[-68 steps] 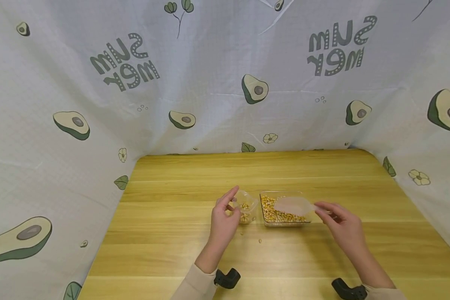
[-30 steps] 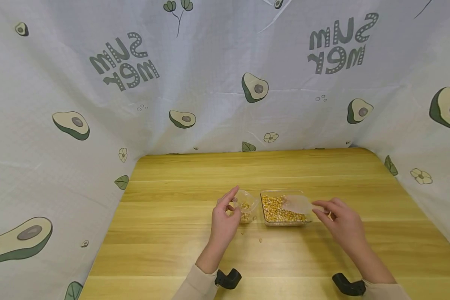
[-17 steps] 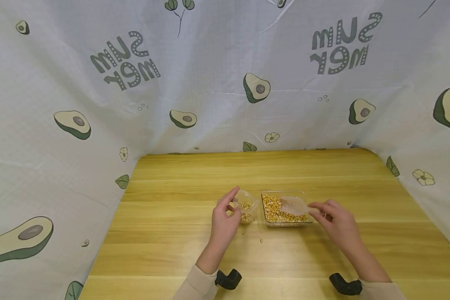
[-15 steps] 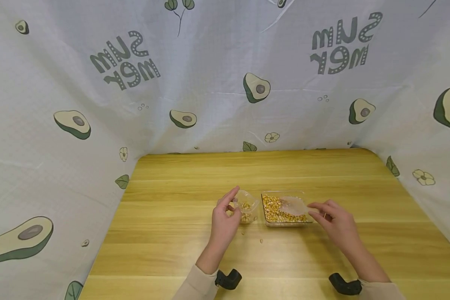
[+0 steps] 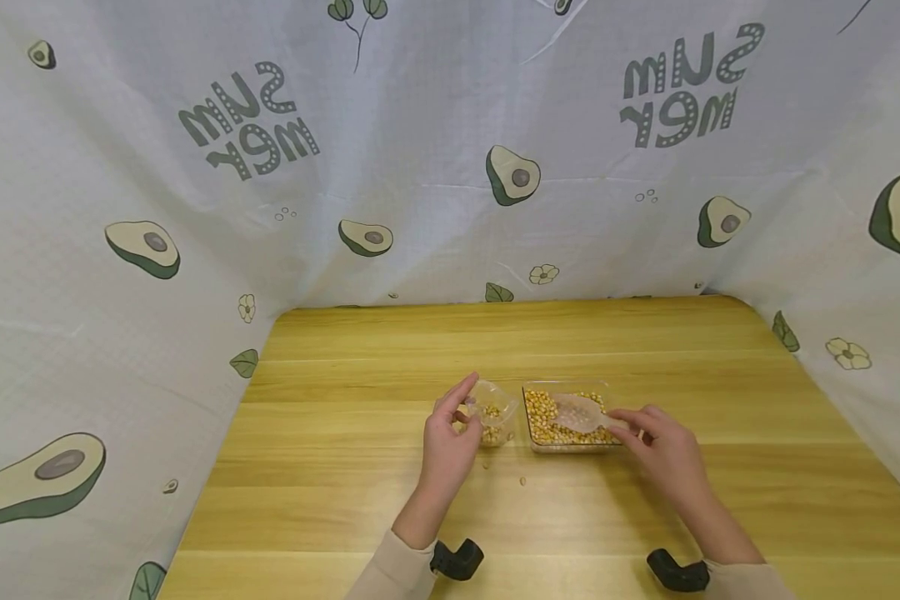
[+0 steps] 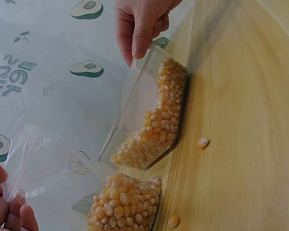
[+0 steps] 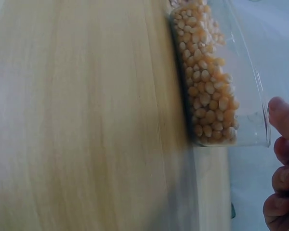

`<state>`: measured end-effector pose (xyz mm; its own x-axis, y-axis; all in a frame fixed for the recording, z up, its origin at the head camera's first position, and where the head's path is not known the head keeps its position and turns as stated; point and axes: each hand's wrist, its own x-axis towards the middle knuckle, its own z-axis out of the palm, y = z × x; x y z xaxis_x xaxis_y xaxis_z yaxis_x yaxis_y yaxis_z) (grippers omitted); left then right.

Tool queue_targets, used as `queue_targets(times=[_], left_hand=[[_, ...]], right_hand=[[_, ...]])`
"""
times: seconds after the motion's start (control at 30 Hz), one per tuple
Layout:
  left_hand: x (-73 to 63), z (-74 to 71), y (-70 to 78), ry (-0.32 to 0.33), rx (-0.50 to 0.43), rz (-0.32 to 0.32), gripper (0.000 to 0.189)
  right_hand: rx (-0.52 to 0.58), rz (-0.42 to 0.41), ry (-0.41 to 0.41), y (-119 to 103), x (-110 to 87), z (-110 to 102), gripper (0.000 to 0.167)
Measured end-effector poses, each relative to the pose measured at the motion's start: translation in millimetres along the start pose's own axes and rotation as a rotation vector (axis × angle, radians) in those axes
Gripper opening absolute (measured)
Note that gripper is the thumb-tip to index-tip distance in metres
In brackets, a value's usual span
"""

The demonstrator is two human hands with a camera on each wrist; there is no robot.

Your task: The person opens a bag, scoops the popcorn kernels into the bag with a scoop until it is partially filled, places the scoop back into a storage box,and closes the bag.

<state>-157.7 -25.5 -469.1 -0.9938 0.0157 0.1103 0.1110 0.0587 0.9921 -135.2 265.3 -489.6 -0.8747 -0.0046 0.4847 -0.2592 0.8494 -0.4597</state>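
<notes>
My left hand pinches the rim of a clear plastic bag. Corn kernels fill the lower part of this bag, which stands on the table. To its right is a clear rectangular container holding more corn kernels. My right hand reaches over the container's right end, pinching the handle of a translucent whitish scoop. The scoop's bowl is inside the container, over the kernels, with its tip toward the bag. In the right wrist view, curled fingers show beside the container wall.
Loose kernels lie on the wooden table in front of the bag and container, one kernel close to the container. A white cloth printed with avocados hangs behind and at both sides of the table.
My right hand has moved left, bringing the scoop further into the container and among the kernels. My left hand and the bag stay where they were.
</notes>
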Motion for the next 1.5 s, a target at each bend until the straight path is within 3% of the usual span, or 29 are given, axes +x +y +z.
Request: queue_targets(times=[0.3,0.63,0.8,1.1,1.5], left_hand=[[0.1,0.9,0.1,0.008,-0.013,0.007,0.056],[-0.6,0.1,-1.3,0.000,0.001,-0.004,0.056],[-0.7,-0.2,-2.3,-0.004,-0.001,-0.014,0.057],[-1.7,-1.7,-1.4,0.002,0.001,-0.029,0.060],[-1.8,-1.6,-1.7,0.006,0.000,-0.024,0.060]], right_hand=[[-0.103,0.007,-0.005,-2.6,3.2,1.2,0.021],[0.062,0.087,0.050,4.6,-0.7,15.1,0.018],[0.135,0.172,0.018,5.9,-3.4,16.8,0.017],[0.175,0.319,-0.049,5.9,-3.5,17.2,0.025],[0.213,0.409,-0.057,8.0,-8.4,16.2,0.026]])
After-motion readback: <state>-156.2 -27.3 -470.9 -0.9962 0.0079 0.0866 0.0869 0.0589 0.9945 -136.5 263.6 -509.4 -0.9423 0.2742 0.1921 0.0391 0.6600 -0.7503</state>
